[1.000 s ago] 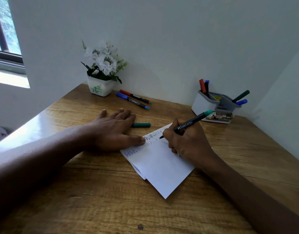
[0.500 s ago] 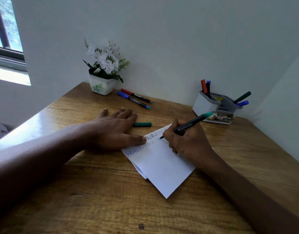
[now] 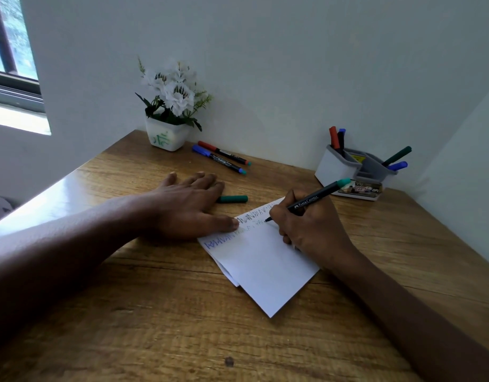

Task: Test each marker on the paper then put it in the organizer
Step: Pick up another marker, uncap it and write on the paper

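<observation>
A folded white paper lies on the wooden desk, with blue and dark scribbles along its far edge. My right hand grips a black marker with a green end, its tip touching the paper. My left hand lies flat, thumb pressing the paper's left corner. A green cap rests just beyond its fingers. A red-capped marker and a blue-capped marker lie by the flowerpot. The grey-white organizer at the back right holds several markers.
A white pot of white flowers stands at the back against the wall. A small printed card or box lies in front of the organizer. Walls close the desk at the back and right; a window is at far left.
The marker tip has shifted slightly along the scribble line on the paper. My left hand has stayed in place, and the view has drifted a little.
</observation>
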{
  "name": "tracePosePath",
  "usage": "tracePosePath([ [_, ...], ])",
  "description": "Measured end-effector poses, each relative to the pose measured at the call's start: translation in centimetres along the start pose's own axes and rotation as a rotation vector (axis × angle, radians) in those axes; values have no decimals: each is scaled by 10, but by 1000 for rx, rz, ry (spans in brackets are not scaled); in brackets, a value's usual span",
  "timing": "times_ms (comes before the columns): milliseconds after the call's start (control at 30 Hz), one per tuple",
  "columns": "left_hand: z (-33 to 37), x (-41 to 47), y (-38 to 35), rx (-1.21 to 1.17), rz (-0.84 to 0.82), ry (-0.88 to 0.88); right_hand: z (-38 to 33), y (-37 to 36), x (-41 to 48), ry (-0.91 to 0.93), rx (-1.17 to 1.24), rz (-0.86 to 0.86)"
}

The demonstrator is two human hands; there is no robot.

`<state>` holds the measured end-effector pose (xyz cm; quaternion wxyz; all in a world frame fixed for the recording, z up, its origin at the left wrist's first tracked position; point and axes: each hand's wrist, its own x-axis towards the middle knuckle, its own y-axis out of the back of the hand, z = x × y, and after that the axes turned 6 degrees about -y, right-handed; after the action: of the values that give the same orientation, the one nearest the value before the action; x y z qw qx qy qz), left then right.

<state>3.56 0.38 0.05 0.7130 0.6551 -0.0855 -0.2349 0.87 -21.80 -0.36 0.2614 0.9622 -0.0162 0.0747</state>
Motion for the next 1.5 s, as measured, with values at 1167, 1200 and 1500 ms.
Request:
tracePosePath([
  [1167, -3, 2, -2, 19, -4, -11, 3, 1, 1, -81, 0, 61],
  [1200, -3, 2, -2, 19, -5, -11, 3, 0, 1, -79, -5, 60],
  [1500, -1, -1, -1, 6, -1, -12, 2, 0, 1, -104, -4, 99],
])
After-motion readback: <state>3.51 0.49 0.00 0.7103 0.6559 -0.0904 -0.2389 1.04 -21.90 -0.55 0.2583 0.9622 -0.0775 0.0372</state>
